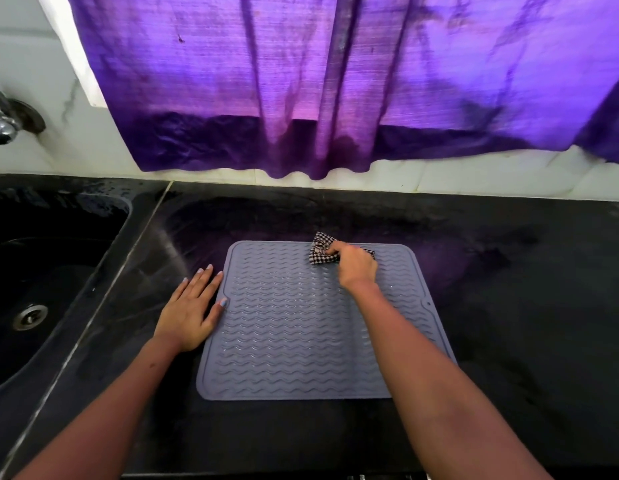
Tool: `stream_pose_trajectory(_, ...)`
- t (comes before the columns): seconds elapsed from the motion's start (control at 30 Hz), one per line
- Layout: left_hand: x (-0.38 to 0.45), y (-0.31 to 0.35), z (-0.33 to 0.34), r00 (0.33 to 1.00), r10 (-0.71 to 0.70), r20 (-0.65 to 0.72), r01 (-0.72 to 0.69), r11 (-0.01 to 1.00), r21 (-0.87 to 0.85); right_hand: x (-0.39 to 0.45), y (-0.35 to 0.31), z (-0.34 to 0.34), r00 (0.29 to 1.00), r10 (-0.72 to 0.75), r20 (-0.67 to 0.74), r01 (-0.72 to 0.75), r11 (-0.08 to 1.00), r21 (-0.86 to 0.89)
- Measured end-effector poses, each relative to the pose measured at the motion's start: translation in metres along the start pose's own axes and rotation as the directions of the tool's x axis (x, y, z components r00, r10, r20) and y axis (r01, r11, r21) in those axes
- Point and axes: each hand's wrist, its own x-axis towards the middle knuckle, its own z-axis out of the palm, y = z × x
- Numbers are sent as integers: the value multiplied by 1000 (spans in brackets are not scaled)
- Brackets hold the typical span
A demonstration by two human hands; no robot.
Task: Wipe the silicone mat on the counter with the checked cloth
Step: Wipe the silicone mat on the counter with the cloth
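A person's two bare hands work at a black counter on which one grey mat, ridged with rows of wavy lines, lies flat near the front edge. The right hand reaches over the mat's far edge with its fingers curled tight around one bunched black-and-white checked cloth, which sits on the mat's far strip, right of its middle, with a corner sticking up past the rim. The left hand lies flat on the counter just beside the mat's left edge, fingers straight and spread, holding nothing; its thumb tip touches the mat's rim. To the left, one dark sink is set into the counter, with one round metal drain in its floor and one chrome tap fixed to the white wall above. One purple curtain hangs behind the counter, its hem just above the wall tiles.
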Motion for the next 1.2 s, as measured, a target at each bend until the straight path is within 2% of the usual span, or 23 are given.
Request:
stream_pose_trajectory(0.07, 0, -1, -1, 1000, 0, 3, 0, 1000, -7, 8, -1, -7, 994, 104, 28, -107, 982, 157)
stream_pose_trajectory(0.13, 0, -1, -1, 1000, 7, -4, -7, 1000, -21, 18, 2, -19, 971, 237, 21, -228, 904, 361)
stream_pose_trajectory(0.23, 0, -2, -1, 1000, 7, -10, -8, 1000, -30, 24, 12, -31, 897, 437, -70, -341, 783, 521)
stream_pose_trajectory(0.27, 0, -2, -1, 1000, 8, -9, -8, 999, -32, 23, 15, -32, 881, 459, -114, -349, 794, 499)
stream_pose_trajectory(0.33, 1, -2, -1, 1000, 11, -10, -12, 999, -34, 18, 18, -30, 895, 408, -182, -322, 871, 372)
stream_pose_trajectory(0.43, 0, -2, 0, 1000, 13, -26, -14, 999, -40, 10, 21, -17, 955, 256, -151, -232, 960, 155)
stream_pose_trajectory(0.53, 0, -2, 1, 1000, 11, -30, -12, 999, -36, 0, 21, -4, 979, 157, -131, -158, 987, 2)
stream_pose_trajectory(0.7, 0, -2, 1, 999, 22, -33, -24, 999, -38, -5, 26, 7, 991, 0, -131, -17, 992, -124)
stream_pose_trajectory(0.77, 1, -2, 0, 999, 20, -35, -21, 999, -36, -3, 29, 1, 995, 20, -93, -31, 992, -119)
stream_pose_trajectory(0.83, 0, -2, 0, 999, 19, -33, -20, 999, -30, 4, 30, -7, 994, 106, -42, -108, 992, -61)
stream_pose_trajectory(0.9, 0, -3, 0, 1000, 20, -22, -21, 999, -28, 14, 29, -20, 978, 208, -2, -207, 974, 91)
stream_pose_trajectory(1.0, 1, -3, -1, 1000, 18, -7, -19, 1000, -23, 23, 31, -36, 932, 355, -79, -319, 902, 290)
stream_pose_trajectory(1.07, 1, -4, 0, 1000, 17, -5, -17, 1000, -18, 20, 34, -38, 915, 373, -153, -331, 911, 246)
stream_pose_trajectory(1.13, 1, -4, 1, 1000, 17, -3, -17, 1000, -18, 13, 36, -33, 935, 293, -199, -276, 955, 112)
stream_pose_trajectory(1.2, 1, -5, 1, 1000, 14, -4, -14, 1000, -21, 9, 39, -23, 962, 205, -179, -206, 978, 12)
